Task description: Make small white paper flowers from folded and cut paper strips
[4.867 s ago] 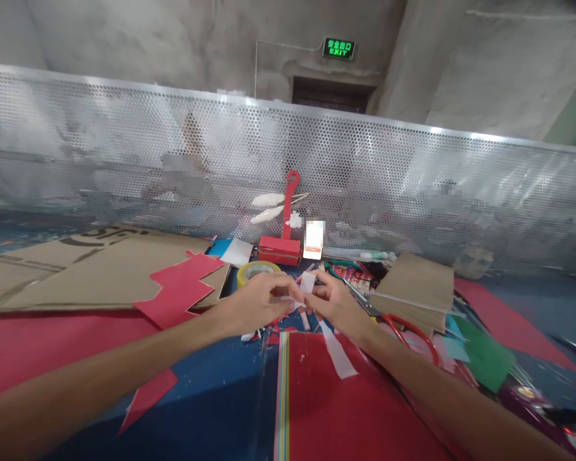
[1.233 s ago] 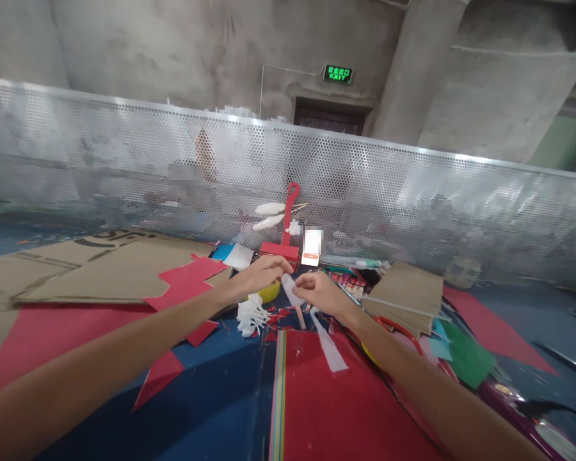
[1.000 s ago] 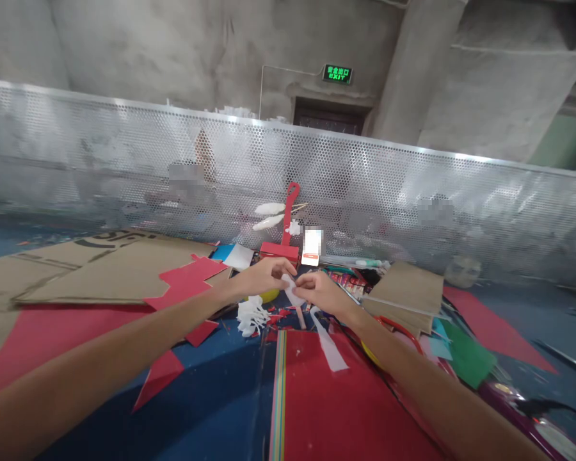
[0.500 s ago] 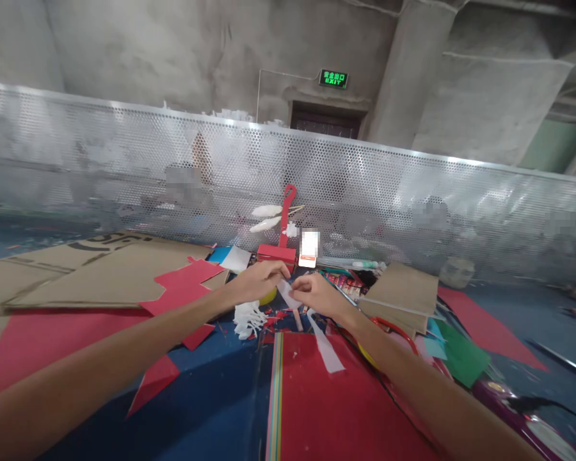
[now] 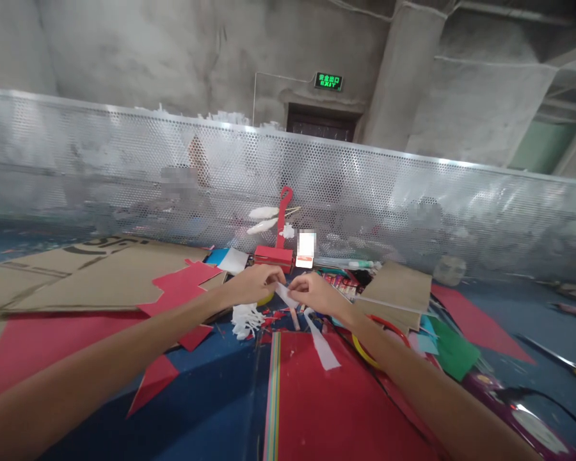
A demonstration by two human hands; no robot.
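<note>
A small white paper strip [image 5: 284, 294] is pinched between my two hands. My left hand [image 5: 262, 280] is closed on its upper left end. The fingers of my right hand [image 5: 312, 291] are closed on its other side, near the lower right. A second white paper strip [image 5: 324, 349] lies just below, over the top of a stack of red paper [image 5: 336, 410]. Left of the stack sits a white clump of thin strands [image 5: 248, 321]. Red paper scraps [image 5: 273, 318] are scattered under my hands. Beyond them stands a red object with a hooked upright [image 5: 284, 218].
Brown cardboard [image 5: 96, 275] and cut red paper [image 5: 187, 288] cover the left. A lit phone [image 5: 306, 250] stands behind my hands. To the right are cardboard pieces [image 5: 393, 294], green paper [image 5: 454, 349] and a long metal tool [image 5: 552, 352]. A perforated metal panel [image 5: 384, 198] closes the back.
The view has shifted slightly. My left fingers have curled a little more at the strip; both hands stay on it in nearly the same place.
</note>
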